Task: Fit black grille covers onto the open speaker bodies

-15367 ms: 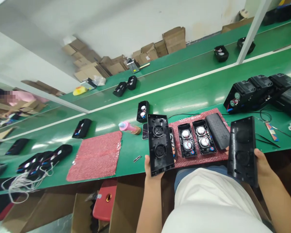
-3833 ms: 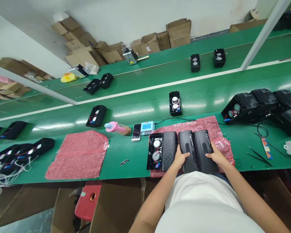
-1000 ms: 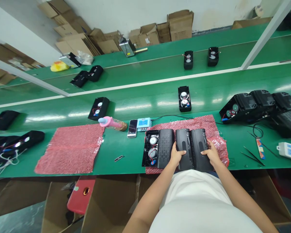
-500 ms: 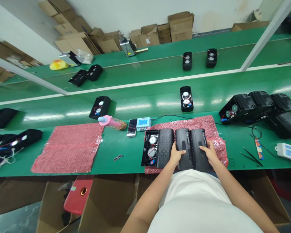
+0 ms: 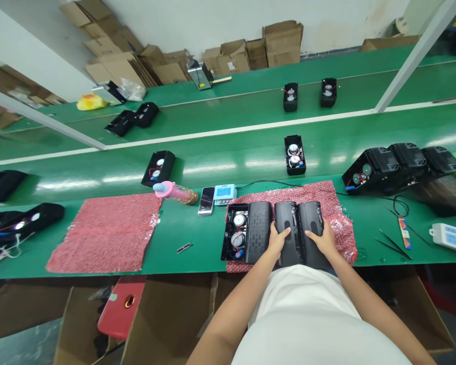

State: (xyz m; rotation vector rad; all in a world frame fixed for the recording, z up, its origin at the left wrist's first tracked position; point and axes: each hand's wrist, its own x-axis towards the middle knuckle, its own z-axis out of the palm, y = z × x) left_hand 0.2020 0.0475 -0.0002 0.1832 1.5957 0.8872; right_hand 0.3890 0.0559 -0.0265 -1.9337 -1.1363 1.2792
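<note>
In the head view, we see our left hand (image 5: 277,242) and our right hand (image 5: 326,240) working side by side. The left thumb lies on the face of the left black case (image 5: 290,249), its other fingers bent against the outer side, so that the case is gripped between them. The right thumb presses on the face of the right black case (image 5: 312,254), near the seam between the two, while the rest of those fingers curl around its far side; their tips are hidden from us. The two cases lie right next to each other between our hands.

Just left of our left fingers we have a dimpled black cover (image 5: 259,232), and past it an open black case (image 5: 228,244) showing two round speakers. Beneath and beyond the fingers spreads a pink bubble-wrap mat (image 5: 317,192) on the green table (image 5: 203,248). Farther left of our left fingers lie a phone (image 5: 206,201), a small meter (image 5: 225,194) and a pink-capped bottle (image 5: 179,193). Well ahead of the fingers sits another open case (image 5: 288,158). Out to the right of our right fingers we find black tweezers (image 5: 402,252) and a white power strip (image 5: 450,236).
</note>
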